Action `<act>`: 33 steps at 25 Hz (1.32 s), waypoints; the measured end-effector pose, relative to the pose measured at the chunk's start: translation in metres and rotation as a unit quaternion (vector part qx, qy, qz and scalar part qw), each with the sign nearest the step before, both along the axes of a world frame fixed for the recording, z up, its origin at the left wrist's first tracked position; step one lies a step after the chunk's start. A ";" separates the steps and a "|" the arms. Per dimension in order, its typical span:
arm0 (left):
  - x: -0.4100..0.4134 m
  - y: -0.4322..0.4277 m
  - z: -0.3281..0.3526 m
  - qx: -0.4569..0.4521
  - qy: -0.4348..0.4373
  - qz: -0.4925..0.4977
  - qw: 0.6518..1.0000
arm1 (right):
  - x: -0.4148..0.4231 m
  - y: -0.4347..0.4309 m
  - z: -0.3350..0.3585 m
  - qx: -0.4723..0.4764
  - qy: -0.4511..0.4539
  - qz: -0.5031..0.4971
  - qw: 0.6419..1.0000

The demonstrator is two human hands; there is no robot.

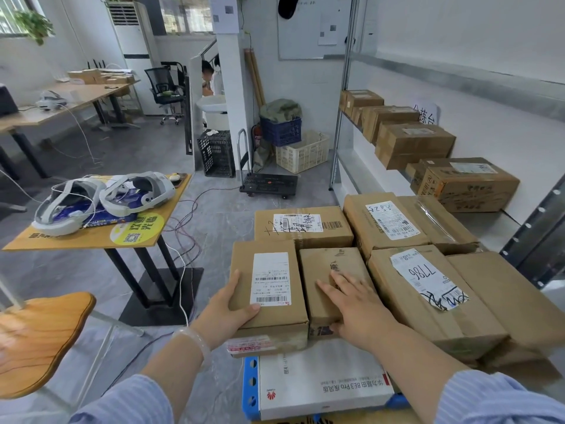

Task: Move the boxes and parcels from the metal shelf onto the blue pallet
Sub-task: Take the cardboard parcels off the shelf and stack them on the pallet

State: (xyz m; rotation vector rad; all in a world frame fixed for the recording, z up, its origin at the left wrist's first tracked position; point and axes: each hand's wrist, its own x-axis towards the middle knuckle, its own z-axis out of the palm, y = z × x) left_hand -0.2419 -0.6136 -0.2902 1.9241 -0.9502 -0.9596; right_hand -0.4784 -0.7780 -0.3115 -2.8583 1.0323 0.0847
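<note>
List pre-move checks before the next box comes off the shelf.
1. Left hand grip on labelled box: ok, thumb on top, a finger along its left edge.
2. Right hand free: ok, flat on plain box, holding nothing.
3. Labelled box seated: not ok, its left side juts past the white carton beneath.
4. Metal shelf emptied: not ok, several shelf boxes wait there.
5. Room on blue pallet: cannot tell, boxes cover nearly all of it.
</note>
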 end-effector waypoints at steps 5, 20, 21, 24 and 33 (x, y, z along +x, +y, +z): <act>0.001 -0.001 -0.001 0.009 0.001 0.007 1.000 | 0.004 -0.011 0.003 -0.008 0.002 0.008 1.000; -0.004 -0.013 -0.006 0.011 -0.006 0.034 0.999 | 0.009 -0.022 -0.007 -0.004 0.009 0.012 1.000; -0.004 -0.013 -0.006 0.011 -0.004 0.034 0.999 | 0.009 -0.021 -0.007 -0.003 0.009 0.013 1.000; -0.002 -0.014 -0.007 0.018 -0.009 0.022 1.000 | 0.009 -0.019 -0.007 0.000 0.009 0.010 1.000; 0.005 -0.026 -0.009 0.017 -0.009 0.023 1.000 | 0.011 -0.017 -0.004 0.002 0.012 0.001 1.000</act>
